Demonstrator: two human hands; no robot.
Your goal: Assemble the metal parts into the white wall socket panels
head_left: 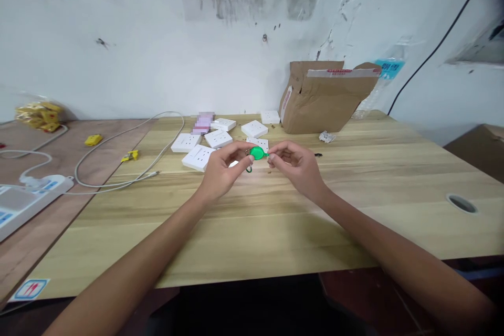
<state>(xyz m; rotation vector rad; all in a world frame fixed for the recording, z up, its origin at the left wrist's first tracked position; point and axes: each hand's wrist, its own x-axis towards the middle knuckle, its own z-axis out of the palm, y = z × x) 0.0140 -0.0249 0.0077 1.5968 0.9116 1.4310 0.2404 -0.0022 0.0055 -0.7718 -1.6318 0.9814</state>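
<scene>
Green disc (257, 153) held above wooden tabletop (220, 236), between both hands. Left hand (223, 170) pinches its rim, thumb opposite fingers; right hand (296, 166) nearly closed, pinching small end piece (266, 155). Advisable: steady disc at rim, keep both pinches in line, grip light. Green loop (249, 169) below left thumb partly hidden; right fingertips mask end piece's detail; disc's underside unseen.

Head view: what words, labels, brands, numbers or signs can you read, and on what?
No words, brands or numbers are legible.
Blue label: characters too blurred.
Brown package: red print, too small.
Table sticker: red sign, meaning unclear.
Power strip: blue patches, unreadable.
Purple packet: pixelated.
Green disc: no text seen.
</scene>
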